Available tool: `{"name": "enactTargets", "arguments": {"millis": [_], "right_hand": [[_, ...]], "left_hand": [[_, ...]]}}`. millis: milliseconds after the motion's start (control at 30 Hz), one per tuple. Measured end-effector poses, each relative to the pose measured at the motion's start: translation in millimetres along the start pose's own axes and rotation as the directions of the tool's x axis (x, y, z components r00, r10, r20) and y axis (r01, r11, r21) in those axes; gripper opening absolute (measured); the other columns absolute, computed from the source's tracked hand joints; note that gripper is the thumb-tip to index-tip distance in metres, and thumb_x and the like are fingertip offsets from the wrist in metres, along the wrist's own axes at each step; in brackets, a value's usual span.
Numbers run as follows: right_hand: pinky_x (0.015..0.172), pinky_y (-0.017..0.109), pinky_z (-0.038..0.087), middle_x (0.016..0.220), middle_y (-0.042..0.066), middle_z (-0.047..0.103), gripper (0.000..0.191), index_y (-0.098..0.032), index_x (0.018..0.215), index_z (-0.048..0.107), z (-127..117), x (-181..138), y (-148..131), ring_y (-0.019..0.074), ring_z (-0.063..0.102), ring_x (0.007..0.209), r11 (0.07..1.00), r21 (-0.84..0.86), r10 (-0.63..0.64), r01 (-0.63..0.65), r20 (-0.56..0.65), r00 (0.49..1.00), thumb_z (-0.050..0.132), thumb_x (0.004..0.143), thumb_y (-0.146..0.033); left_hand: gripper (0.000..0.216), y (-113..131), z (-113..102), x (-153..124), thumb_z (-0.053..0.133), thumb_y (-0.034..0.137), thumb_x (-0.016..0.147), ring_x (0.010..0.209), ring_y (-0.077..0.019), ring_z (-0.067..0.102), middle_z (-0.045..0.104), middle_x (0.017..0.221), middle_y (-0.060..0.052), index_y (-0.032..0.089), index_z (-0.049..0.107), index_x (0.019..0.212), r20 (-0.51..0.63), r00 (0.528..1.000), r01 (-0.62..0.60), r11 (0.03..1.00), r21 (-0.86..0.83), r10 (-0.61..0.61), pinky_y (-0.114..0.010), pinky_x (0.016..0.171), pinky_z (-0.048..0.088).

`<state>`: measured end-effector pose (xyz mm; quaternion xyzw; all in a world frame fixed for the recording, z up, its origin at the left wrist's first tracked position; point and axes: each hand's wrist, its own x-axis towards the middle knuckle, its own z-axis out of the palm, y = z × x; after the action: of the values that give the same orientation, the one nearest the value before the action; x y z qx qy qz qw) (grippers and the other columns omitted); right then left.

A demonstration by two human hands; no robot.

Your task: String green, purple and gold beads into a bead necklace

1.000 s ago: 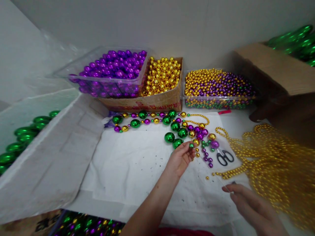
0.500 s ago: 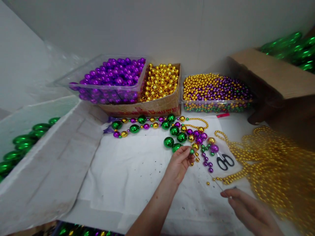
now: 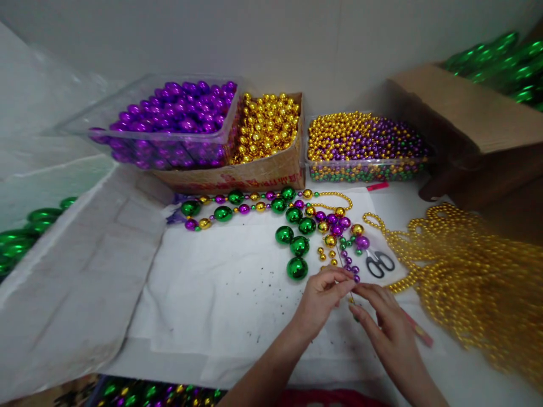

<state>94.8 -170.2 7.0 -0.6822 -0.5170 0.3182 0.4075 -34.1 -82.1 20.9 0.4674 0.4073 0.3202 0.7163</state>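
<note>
My left hand [image 3: 326, 291] is closed, thumb and fingertips pinched on a thin string [image 3: 340, 255] that sticks up past the fingers. My right hand [image 3: 384, 316] meets it from the right, its thumb and forefinger closed about the lower part of the string. A small green bead [image 3: 356, 318] shows under the right thumb, partly hidden. Just beyond the hands lie small purple beads [image 3: 348, 261], small gold beads [image 3: 333, 254] and large green beads [image 3: 297, 268]. Black-handled scissors [image 3: 380, 264] lie to the right of these.
A beaded necklace [image 3: 223, 213] lies across the back of the white cloth [image 3: 203, 294]. Behind it stand a clear tub of purple beads [image 3: 220, 135], a cardboard box of gold beads [image 3: 271, 175] and a tub of mixed beads [image 3: 365, 163]. Gold bead strands [image 3: 458, 282] heap at right.
My hands have come together: the left moved down and right, the right moved up and left. The green bead has gone from the left fingertips to beneath the right thumb. The view has shifted slightly.
</note>
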Motion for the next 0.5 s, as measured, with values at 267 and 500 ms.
{"name": "enactTargets", "arguments": {"millis": [267, 500], "right_hand": [[0.039, 0.02, 0.02, 0.052, -0.004, 0.051, 0.032, -0.018, 0.081, 0.061, -2, 6, 2, 0.0071, 0.035, 0.04, 0.667, 0.62, 0.433, -0.413, 0.128, 0.892, 0.067, 0.076, -0.049], [0.041, 0.018, 0.021, 0.047, -0.007, 0.043, 0.03, -0.018, 0.091, 0.063, 0, 4, 0, 0.0059, 0.032, 0.042, 0.539, 0.751, 0.477, -0.382, 0.102, 0.873, 0.07, 0.077, -0.044]], "left_hand": [[0.017, 7, -20, 34, 0.059, 0.025, 0.082, 0.076, -0.016, 0.056, 0.064, 0.097, -0.007, 0.018, 0.07, 0.093, 0.118, 0.981, -0.185, 0.926, 0.329, 0.154, -0.026, 0.068, 0.044], [0.025, -1, -21, 97, 0.068, 0.001, 0.065, 0.111, -0.029, 0.045, 0.057, 0.101, -0.011, 0.019, 0.064, 0.082, 0.013, 0.947, -0.225, 0.635, 0.739, 0.32, -0.04, 0.1, 0.032]]}}
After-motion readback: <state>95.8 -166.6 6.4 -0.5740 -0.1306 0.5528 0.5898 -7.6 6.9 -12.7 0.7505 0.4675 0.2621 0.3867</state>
